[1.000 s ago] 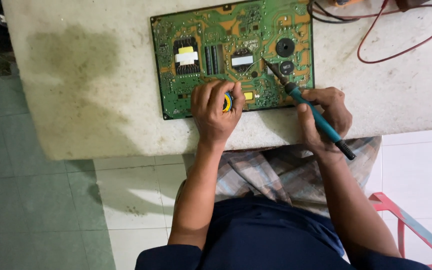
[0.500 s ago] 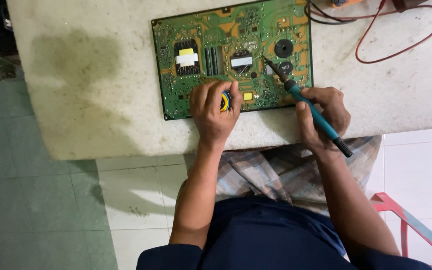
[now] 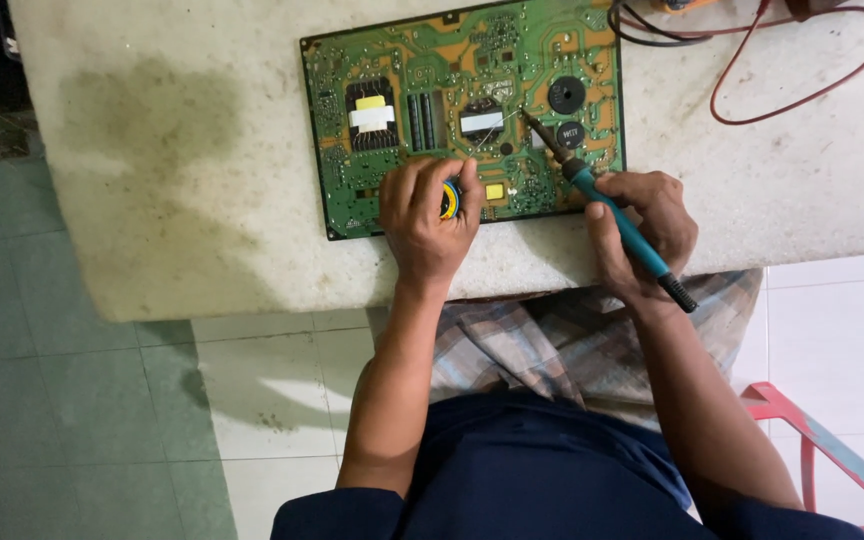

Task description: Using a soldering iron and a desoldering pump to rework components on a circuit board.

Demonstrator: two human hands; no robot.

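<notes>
Right hand (image 3: 642, 235) is gripping the teal soldering iron (image 3: 617, 215), fingers closed round the handle; its tip is now sitting further up the green circuit board (image 3: 462, 110) than a second ago, touching near the middle coil. Left hand (image 3: 430, 215) is staying curled round a yellow solder spool (image 3: 449, 199), feeding thin wire toward the tip. Board is lying flat on the pale surface (image 3: 152, 200).

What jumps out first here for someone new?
The green circuit board lying flat on the pale worktop, near its front edge. The right hand holds a teal soldering iron with its tip down on the board's right part; the left hand grips a small yellow spool at the board's near edge. Red wires loop top right.
</notes>
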